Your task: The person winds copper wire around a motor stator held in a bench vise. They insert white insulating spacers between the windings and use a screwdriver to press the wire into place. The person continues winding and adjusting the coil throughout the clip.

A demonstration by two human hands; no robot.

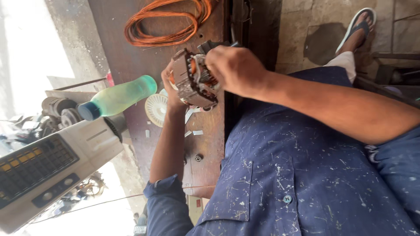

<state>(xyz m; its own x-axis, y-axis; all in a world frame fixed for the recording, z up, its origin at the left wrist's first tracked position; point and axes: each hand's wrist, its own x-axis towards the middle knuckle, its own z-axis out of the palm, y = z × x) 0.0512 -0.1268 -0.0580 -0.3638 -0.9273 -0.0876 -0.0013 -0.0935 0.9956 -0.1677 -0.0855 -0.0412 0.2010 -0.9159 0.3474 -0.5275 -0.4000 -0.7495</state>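
Copper-wound motor stator: gripped by both hands above the wooden bench.
Left hand: clasped beneath it.
Right hand: clenched on top.

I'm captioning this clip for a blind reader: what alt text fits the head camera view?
Two bare hands hold a small electric motor stator with copper windings over a wooden workbench: the left hand cradles it, the right hand grips its top. A coil of orange wire, a green bottle and a white fan disc lie nearby.
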